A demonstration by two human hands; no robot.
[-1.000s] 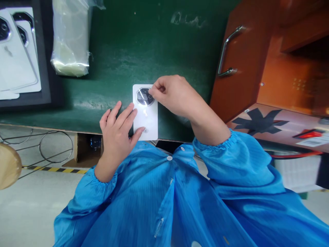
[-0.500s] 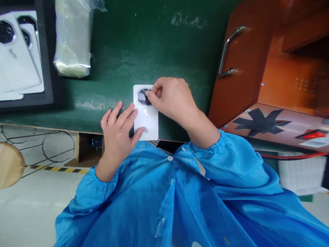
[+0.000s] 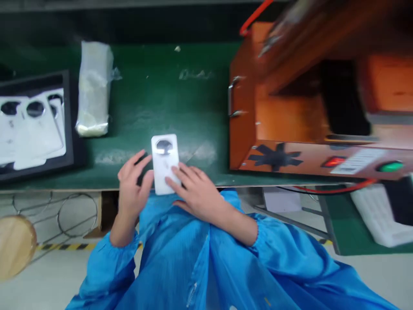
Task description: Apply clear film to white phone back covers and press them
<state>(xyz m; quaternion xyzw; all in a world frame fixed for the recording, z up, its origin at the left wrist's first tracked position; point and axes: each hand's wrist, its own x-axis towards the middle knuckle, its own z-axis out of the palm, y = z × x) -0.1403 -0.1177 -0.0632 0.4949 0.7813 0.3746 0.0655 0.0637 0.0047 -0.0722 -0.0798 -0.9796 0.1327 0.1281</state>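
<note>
A white rectangular panel (image 3: 165, 172) with a dark round-cornered window near its top lies at the front edge of the green table. My right hand (image 3: 196, 189) rests its spread fingertips on the panel's lower right part. Beside the panel's left edge is my left hand (image 3: 134, 185), fingers apart, thumb close to or touching that edge. Neither hand grips anything. Several similar white panels (image 3: 38, 133) lie overlapping in a black tray (image 3: 69, 125) at the left.
A plastic-wrapped block (image 3: 94, 90) stands right of the tray on the green table (image 3: 161, 99). An orange machine (image 3: 241, 107) with a metal handle and lit red and green switches fills the right side. A round wooden stool (image 3: 16, 245) is at lower left.
The view has shifted, showing more of the machine. My right hand has left the dark window and moved down to the panel's lower part. My left fingers have come off the panel's face.
</note>
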